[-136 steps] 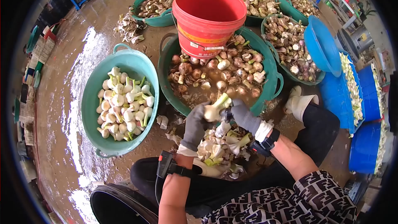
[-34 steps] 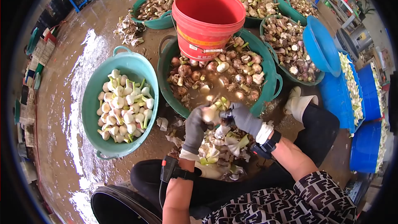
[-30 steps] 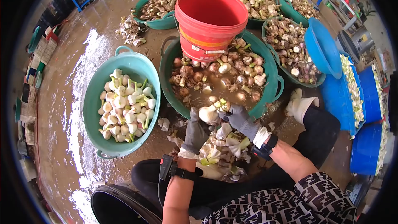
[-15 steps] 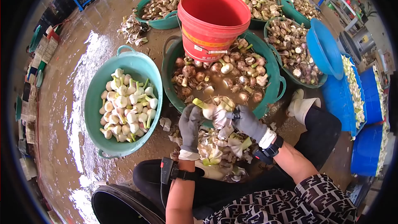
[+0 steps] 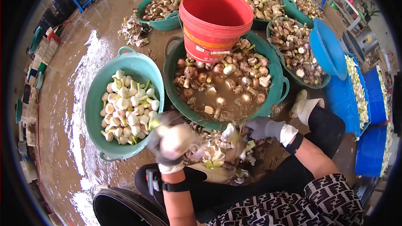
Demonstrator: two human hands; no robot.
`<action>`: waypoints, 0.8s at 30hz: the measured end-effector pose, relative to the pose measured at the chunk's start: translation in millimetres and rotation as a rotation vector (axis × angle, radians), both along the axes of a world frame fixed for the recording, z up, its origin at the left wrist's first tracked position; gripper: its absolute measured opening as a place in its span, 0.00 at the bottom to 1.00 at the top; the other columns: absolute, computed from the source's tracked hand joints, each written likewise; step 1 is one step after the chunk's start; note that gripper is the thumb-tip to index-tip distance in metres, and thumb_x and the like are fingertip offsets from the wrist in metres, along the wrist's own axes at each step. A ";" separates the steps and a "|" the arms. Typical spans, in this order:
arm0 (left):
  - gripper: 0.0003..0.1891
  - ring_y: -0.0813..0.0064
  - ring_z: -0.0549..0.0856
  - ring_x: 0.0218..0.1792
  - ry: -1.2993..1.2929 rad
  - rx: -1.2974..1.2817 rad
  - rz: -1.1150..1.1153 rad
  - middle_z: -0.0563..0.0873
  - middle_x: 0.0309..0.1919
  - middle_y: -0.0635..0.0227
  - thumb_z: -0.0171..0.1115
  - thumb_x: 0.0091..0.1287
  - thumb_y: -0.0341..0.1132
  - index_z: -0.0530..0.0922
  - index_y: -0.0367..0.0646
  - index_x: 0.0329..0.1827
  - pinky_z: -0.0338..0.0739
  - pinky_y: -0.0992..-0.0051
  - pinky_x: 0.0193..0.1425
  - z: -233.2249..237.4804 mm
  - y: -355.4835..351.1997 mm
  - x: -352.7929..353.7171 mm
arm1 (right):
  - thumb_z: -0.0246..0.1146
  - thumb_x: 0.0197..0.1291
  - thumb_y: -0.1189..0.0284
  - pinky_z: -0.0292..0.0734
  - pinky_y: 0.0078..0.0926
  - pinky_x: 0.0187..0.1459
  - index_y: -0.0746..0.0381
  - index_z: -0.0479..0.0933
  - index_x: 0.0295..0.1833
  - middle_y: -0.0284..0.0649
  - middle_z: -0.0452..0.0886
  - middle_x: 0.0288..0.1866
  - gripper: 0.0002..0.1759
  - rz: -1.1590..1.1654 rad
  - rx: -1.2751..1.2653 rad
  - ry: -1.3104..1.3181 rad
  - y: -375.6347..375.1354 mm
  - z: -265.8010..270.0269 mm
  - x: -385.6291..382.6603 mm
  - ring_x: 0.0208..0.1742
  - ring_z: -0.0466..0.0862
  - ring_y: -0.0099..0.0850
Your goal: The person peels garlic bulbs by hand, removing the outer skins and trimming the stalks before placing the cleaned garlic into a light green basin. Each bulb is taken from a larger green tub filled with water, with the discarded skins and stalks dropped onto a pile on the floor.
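My left hand (image 5: 163, 142), in a grey glove, is closed on a whitish garlic bulb (image 5: 176, 141), blurred by motion, beside the right rim of the green basin of clean white garlic (image 5: 125, 109). My gloved right hand (image 5: 264, 129) is at the front right edge of the larger green tub (image 5: 281, 71), above a heap of peeled skins (image 5: 217, 146). Its fingers are bent near some loose skin, and whether they grip any is unclear. Brownish water and unpeeled bulbs (image 5: 190, 73) fill the tub.
A red bucket (image 5: 215, 25) stands in the tub's far side. More tubs of garlic (image 5: 297, 54) lie behind and to the right, with a blue basin (image 5: 328, 49) leaning there. A black container (image 5: 125, 209) is at the lower left.
My left hand has moved left and down with the bulb, away from my right hand. My right hand has shifted slightly right and down, off the bulb.
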State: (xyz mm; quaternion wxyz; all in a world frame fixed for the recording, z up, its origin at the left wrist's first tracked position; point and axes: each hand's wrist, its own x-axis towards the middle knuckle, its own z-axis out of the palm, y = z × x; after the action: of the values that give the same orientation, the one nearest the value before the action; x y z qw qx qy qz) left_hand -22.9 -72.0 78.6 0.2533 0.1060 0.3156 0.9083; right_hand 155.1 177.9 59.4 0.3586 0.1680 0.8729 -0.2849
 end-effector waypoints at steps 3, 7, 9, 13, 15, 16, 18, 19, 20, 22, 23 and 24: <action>0.10 0.79 0.78 0.20 0.087 1.215 -0.385 0.78 0.25 0.64 0.49 0.62 0.32 0.75 0.36 0.41 0.77 0.79 0.23 80.7 -16.6 -21.0 | 0.58 0.51 0.56 0.65 0.29 0.55 0.51 0.67 0.57 0.44 0.72 0.53 0.26 -0.235 -0.101 0.121 -8.7 -4.4 -14.0 0.52 0.73 0.37; 0.11 0.78 0.77 0.13 0.176 1.231 -0.285 0.77 0.22 0.63 0.47 0.63 0.32 0.75 0.35 0.39 0.75 0.81 0.15 124.6 -15.4 -19.4 | 0.55 0.54 0.67 0.63 0.30 0.57 0.48 0.71 0.54 0.39 0.70 0.55 0.19 -0.169 0.415 0.427 -21.2 -30.1 -69.0 0.57 0.69 0.36; 0.13 0.81 0.77 0.18 -0.033 0.946 -0.289 0.75 0.21 0.70 0.48 0.63 0.34 0.73 0.34 0.46 0.74 0.82 0.19 98.9 -7.6 -24.2 | 0.54 0.53 0.70 0.62 0.30 0.58 0.48 0.72 0.53 0.37 0.70 0.56 0.19 -0.001 0.630 0.476 -19.9 -75.0 -88.4 0.58 0.68 0.36; 0.30 0.82 0.63 0.22 -0.162 0.345 -0.218 0.69 0.27 0.75 0.49 0.62 0.55 0.67 0.39 0.58 0.60 0.83 0.26 42.0 28.2 -15.7 | 0.56 0.50 0.69 0.62 0.30 0.57 0.48 0.76 0.47 0.35 0.69 0.57 0.16 0.127 0.767 0.440 -13.6 -118.9 -108.8 0.61 0.65 0.34; 0.27 0.81 0.69 0.30 -0.107 -0.068 -0.230 0.72 0.34 0.72 0.49 0.64 0.49 0.65 0.38 0.59 0.65 0.82 0.32 23.2 41.2 -14.9 | 0.59 0.49 0.67 0.68 0.28 0.51 0.52 0.78 0.42 0.33 0.75 0.51 0.12 0.135 0.622 0.415 -8.9 -76.9 -106.0 0.54 0.72 0.34; 0.26 0.81 0.72 0.35 -0.123 -0.246 -0.247 0.74 0.39 0.71 0.50 0.63 0.46 0.63 0.38 0.60 0.69 0.81 0.36 13.7 48.3 -15.0 | 0.59 0.49 0.67 0.68 0.28 0.51 0.52 0.78 0.42 0.33 0.75 0.51 0.12 0.136 0.625 0.408 -4.2 -70.7 -99.6 0.54 0.72 0.34; 0.26 0.80 0.73 0.44 0.260 -0.578 -0.248 0.74 0.46 0.67 0.55 0.61 0.38 0.63 0.37 0.61 0.71 0.78 0.45 -7.1 57.9 -1.6 | 0.61 0.49 0.66 0.73 0.29 0.45 0.52 0.78 0.41 0.33 0.80 0.41 0.11 -0.553 -0.004 0.491 5.9 -62.1 -86.8 0.42 0.79 0.33; 0.29 0.77 0.73 0.49 0.382 -0.584 -0.257 0.73 0.49 0.64 0.62 0.57 0.35 0.63 0.36 0.60 0.71 0.77 0.48 -27.7 64.5 4.0 | 0.63 0.51 0.66 0.75 0.25 0.38 0.56 0.78 0.41 0.33 0.81 0.34 0.11 -0.745 -0.151 0.365 1.3 -36.4 -85.7 0.33 0.80 0.28; 0.33 0.73 0.73 0.51 0.664 -0.748 -0.161 0.73 0.51 0.63 0.65 0.54 0.37 0.62 0.37 0.61 0.72 0.76 0.48 -39.5 71.3 11.6 | 0.63 0.51 0.66 0.75 0.25 0.38 0.56 0.78 0.41 0.33 0.81 0.34 0.11 -0.747 -0.147 0.360 -1.5 -33.5 -80.3 0.33 0.80 0.28; 0.33 0.68 0.75 0.50 0.931 -0.876 -0.132 0.74 0.49 0.61 0.67 0.51 0.38 0.64 0.38 0.59 0.73 0.72 0.48 -55.3 80.1 24.5 | 0.63 0.53 0.67 0.72 0.19 0.37 0.62 0.77 0.41 0.32 0.80 0.34 0.12 -1.091 -0.858 0.637 -14.8 -32.2 -66.1 0.34 0.77 0.20; 0.33 0.68 0.75 0.50 0.929 -0.879 -0.132 0.74 0.49 0.61 0.67 0.51 0.38 0.64 0.38 0.59 0.73 0.72 0.48 -54.5 80.8 26.0 | 0.64 0.53 0.67 0.70 0.15 0.34 0.66 0.77 0.39 0.30 0.79 0.33 0.14 -1.185 -1.054 0.646 -24.0 -23.3 -65.8 0.32 0.75 0.17; 0.32 0.66 0.76 0.48 0.976 -0.914 -0.109 0.75 0.47 0.59 0.68 0.49 0.36 0.66 0.38 0.57 0.73 0.71 0.48 -51.8 82.5 26.0 | 0.64 0.53 0.67 0.70 0.15 0.34 0.66 0.77 0.39 0.30 0.79 0.33 0.14 -1.186 -1.055 0.645 -28.4 -15.6 -66.4 0.32 0.75 0.17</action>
State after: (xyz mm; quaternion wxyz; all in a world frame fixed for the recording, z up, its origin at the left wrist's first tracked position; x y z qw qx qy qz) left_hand 3.0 10.4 26.8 0.1466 0.4024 0.7411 0.5171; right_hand 88.7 149.5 43.7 -0.0843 0.3187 0.4534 -0.8281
